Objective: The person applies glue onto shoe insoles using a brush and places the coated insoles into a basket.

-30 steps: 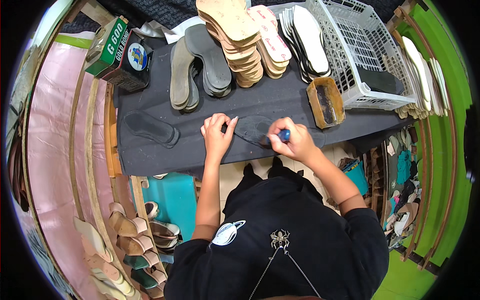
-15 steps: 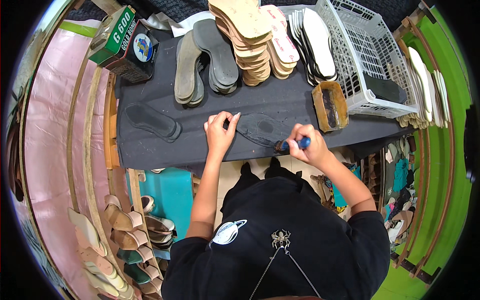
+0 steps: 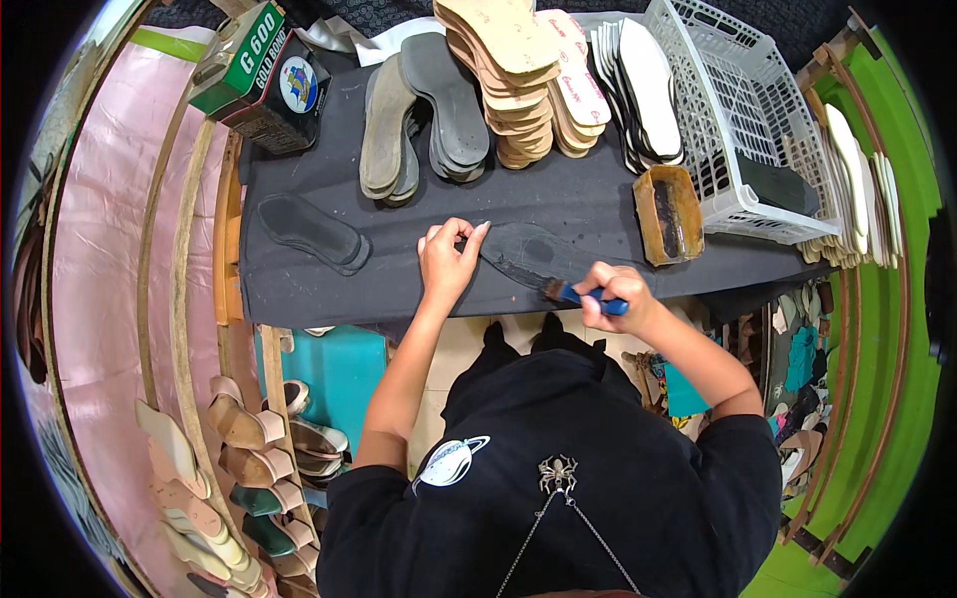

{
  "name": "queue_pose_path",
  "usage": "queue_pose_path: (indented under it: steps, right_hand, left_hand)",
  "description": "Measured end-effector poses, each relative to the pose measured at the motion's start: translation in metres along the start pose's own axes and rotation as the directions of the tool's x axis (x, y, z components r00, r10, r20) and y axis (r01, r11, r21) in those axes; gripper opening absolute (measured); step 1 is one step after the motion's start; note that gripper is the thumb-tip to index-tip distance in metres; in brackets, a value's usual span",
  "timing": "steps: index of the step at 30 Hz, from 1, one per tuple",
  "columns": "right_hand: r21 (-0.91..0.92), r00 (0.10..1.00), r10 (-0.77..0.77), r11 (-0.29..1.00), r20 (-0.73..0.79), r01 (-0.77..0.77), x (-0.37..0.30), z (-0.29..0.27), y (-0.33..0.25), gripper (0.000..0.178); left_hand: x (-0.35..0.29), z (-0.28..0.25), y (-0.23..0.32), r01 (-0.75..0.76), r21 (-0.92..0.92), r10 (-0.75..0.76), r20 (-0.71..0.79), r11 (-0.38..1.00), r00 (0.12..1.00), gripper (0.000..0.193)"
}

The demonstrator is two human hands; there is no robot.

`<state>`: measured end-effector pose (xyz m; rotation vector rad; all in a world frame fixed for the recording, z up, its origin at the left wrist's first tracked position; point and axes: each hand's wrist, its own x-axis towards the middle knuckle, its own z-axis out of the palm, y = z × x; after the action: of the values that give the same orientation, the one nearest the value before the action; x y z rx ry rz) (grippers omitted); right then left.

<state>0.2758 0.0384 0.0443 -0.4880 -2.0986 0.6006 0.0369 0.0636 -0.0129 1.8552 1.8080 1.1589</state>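
Betw. L hand [image 3: 449,261] & R hand [image 3: 616,293]: blk sole [image 3: 530,251]; R grips brush [image 3: 567,292], L's grip unclear; rec. full-length, even strokes.

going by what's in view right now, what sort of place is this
Probably a small shoemaking workshop: tan sole-shaped pieces are stacked on the black-covered table, shoes or shoe parts line the rack at left, and the right hand holds a blue-handled brush at a dark sole-shaped piece.
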Motion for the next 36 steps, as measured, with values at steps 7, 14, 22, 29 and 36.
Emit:
queue_pose_path:
  steps: [7,14,22,29,36]
  right_hand:
    - [-0.159,0.967,0.197,0.962,-0.164,-0.223,0.033,0.016,0.015,0.037]
    - [-0.028,0.97,0.057,0.998,-0.237,-0.065,0.044,0.045,0.024,0.038]
    - [-0.145,0.981,0.178,0.971,-0.082,-0.189,0.022,-0.005,0.002,0.036]
    - [-0.08,0.971,0.136,0.985,-0.198,-0.155,0.065,0.047,0.018,0.037]
    - [-0.075,0.982,0.071,0.994,-0.176,-0.085,0.015,0.012,0.016,0.036]
  left_hand:
    - [0.0,0.002,-0.003,0.055,-0.042,-0.055,0.001,0.998,0.998,0.026]
    - [0.0,0.007,-0.01,0.13,-0.152,-0.134,-0.012,0.98,0.991,0.029]
    - [0.0,0.004,-0.008,0.135,-0.124,-0.14,-0.028,0.983,0.99,0.031]
    - [0.002,0.007,-0.009,0.148,-0.189,-0.153,-0.013,0.971,0.988,0.03]
    - [0.0,0.005,-0.008,0.186,-0.211,-0.192,-0.011,0.96,0.981,0.031]
